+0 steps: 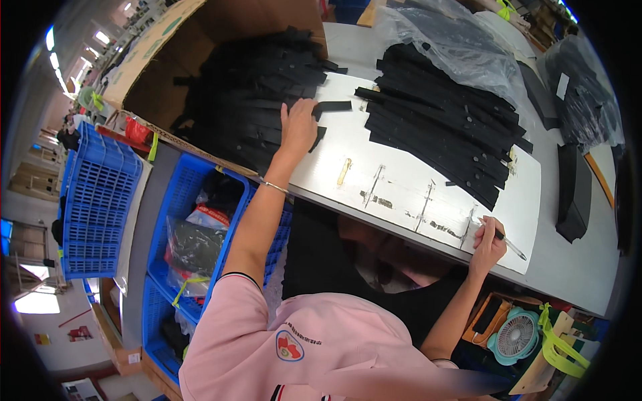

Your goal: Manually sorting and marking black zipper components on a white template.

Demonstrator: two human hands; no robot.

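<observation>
My left hand point(299, 127) is over the left heap of black fabric strips point(251, 93), its fingers bent around one black strip point(333, 106) whose end sticks out to the right. The fingertips partly hide the grip. My right hand point(490, 244) is near the front right edge of the white board point(401, 177), closed around a pen point(512, 247) that points to the lower right. A second layer of black strips point(441, 120), with small round buttons or snaps on them, lies side by side across the board. Drawn lines and tape marks show along the board's front.
An open cardboard box point(157, 77) surrounds the left heap. Clear plastic bags point(455, 47) cover dark goods behind the strips. Blue crates point(190, 220) stand at the left below the table. A small teal fan point(515, 335) sits at the lower right, beside the table's edge.
</observation>
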